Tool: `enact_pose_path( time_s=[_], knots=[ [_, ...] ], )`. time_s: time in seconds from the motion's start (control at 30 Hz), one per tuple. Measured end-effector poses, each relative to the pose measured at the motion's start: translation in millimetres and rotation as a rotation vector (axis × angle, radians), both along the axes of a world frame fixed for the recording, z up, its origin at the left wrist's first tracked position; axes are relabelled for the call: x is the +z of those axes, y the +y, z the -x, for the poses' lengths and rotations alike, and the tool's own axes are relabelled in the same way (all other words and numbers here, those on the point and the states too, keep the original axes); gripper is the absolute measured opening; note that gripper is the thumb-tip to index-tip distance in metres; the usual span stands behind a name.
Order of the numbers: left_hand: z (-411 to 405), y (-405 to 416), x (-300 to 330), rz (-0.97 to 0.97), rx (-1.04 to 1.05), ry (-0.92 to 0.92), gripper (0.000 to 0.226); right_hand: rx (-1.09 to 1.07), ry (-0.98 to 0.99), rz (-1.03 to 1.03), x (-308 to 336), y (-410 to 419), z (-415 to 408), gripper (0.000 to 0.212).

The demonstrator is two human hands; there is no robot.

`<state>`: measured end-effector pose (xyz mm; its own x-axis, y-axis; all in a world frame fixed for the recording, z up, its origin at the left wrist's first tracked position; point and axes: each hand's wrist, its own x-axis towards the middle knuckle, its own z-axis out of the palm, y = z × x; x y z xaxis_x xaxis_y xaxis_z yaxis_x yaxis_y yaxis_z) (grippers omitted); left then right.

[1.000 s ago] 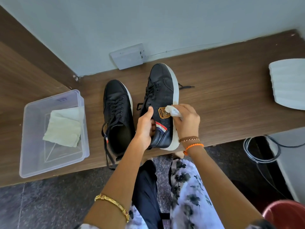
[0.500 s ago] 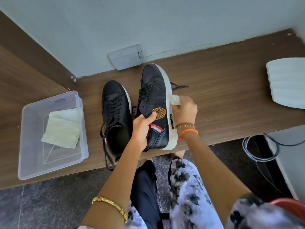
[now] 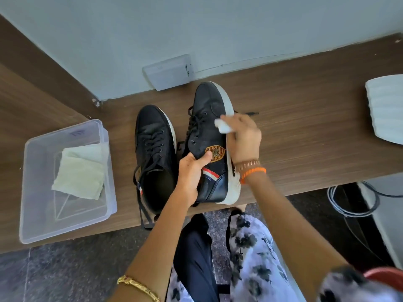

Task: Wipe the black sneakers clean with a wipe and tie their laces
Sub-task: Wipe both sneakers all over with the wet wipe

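Matt black sneakers (image 3: 205, 136), smooth white rubber soles; wood-grain bench (image 3: 305, 118); clear plastic tub (image 3: 65, 225) at 9 o'clock, textured cloth (image 3: 80, 177) inside.

Wooden bench (image 3: 305, 118), pale wall (image 3: 196, 25)

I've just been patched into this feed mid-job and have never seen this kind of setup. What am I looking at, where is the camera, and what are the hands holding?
There is no robot here: a person works with bare hands, and the one camera sits on their head, looking down. The left hand holds the tilted sneaker at its collar. The right hand pinches a small white wipe against that shoe's side near the white sole. The other sneaker lies flat beside it on the wooden bench, laces loose. A clear plastic tub at the left holds a folded cloth.
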<state>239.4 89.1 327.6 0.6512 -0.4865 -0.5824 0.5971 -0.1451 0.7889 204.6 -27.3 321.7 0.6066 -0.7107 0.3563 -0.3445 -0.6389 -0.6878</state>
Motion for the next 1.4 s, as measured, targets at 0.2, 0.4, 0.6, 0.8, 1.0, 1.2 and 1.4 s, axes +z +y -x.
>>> enact_pose_path(
  time_s=[0.2,0.4,0.6,0.8,1.0,1.2,1.4],
  knots=[
    [9.6,-15.3,5.8,-0.062,-0.024,-0.069,0.02,0.014,0.441,-0.162,27.7,-57.5,-58.2,0.034],
    [10.1,-29.5,6.6,-0.137,0.037,0.167,0.059,0.341,0.236,-0.03,3.3,8.3,34.5,0.047],
    [9.9,-18.9,8.1,-0.185,-0.063,0.12,0.059,0.311,0.242,-0.057,7.9,-3.4,6.1,0.033],
    [14.1,-28.5,10.7,-0.269,-0.092,0.05,0.055,0.213,0.397,-0.07,6.7,-12.2,-13.2,0.027],
    [16.8,-35.6,1.9,-0.274,-0.008,0.155,0.048,0.391,0.242,-0.149,1.6,8.9,60.8,0.032],
    [11.2,-30.8,6.7,-0.358,-0.047,0.122,0.058,0.194,0.229,-0.173,-5.4,3.5,26.4,0.022],
    [21.9,-19.8,7.8,-0.349,0.177,0.172,0.044,0.135,0.094,-0.284,-10.5,32.2,56.9,0.02]
  ],
)
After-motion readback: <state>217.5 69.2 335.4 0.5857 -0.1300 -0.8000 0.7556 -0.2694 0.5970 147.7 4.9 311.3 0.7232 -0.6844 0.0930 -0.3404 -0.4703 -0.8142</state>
